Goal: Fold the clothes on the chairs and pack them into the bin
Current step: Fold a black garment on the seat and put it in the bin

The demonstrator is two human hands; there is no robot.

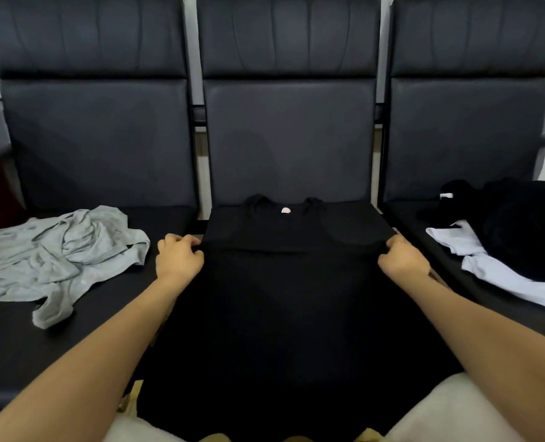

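flanking both hands (292,261) pinching the black shirt (293,314): crumpled grey garment (57,260), black-and-white pile (513,244)

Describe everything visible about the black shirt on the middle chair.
The black shirt is plain, matte knit fabric, lying flat on the middle chair, neckline and small pale label toward the backrest, hem hanging toward the person. The left hand and right hand pinch its side edges.
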